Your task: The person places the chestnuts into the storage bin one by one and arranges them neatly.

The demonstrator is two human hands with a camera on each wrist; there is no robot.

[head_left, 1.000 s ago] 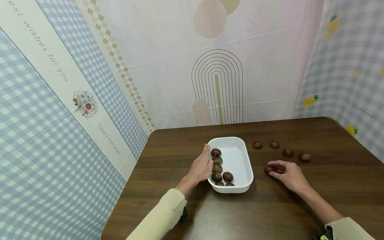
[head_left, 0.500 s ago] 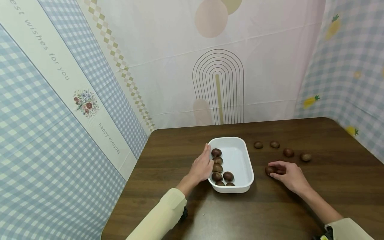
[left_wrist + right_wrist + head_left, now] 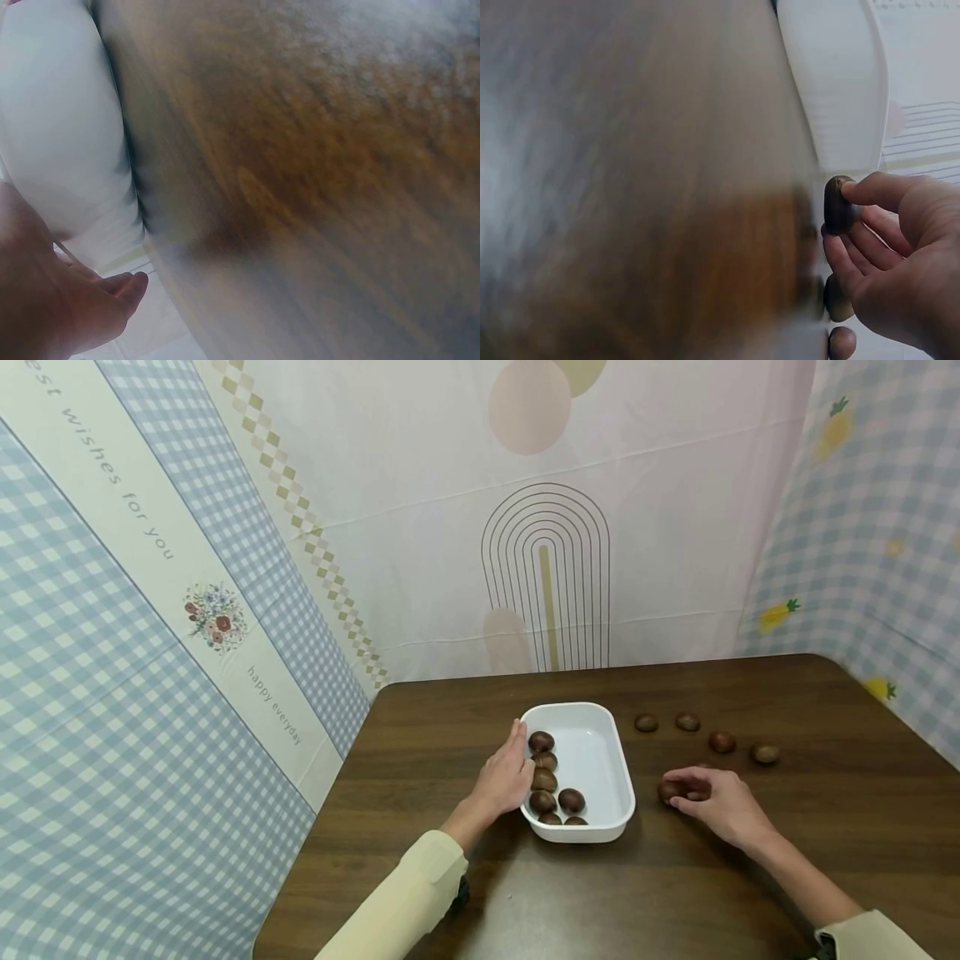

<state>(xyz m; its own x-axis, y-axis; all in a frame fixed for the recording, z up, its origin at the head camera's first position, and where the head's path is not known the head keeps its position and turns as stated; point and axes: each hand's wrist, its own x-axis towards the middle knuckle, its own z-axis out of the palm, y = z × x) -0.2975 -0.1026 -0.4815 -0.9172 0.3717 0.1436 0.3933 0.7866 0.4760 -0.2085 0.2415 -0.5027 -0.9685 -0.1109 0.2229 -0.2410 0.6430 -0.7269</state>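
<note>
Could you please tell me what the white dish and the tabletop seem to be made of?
The white dish looks like glazed ceramic or hard plastic: smooth, evenly white, slightly glossy; I cannot say which. The tabletop seems to be wood or wood-look laminate: brown streaked grain, soft sheen.

The left hand extends its fingers; the right hand curves, pinching.
</note>
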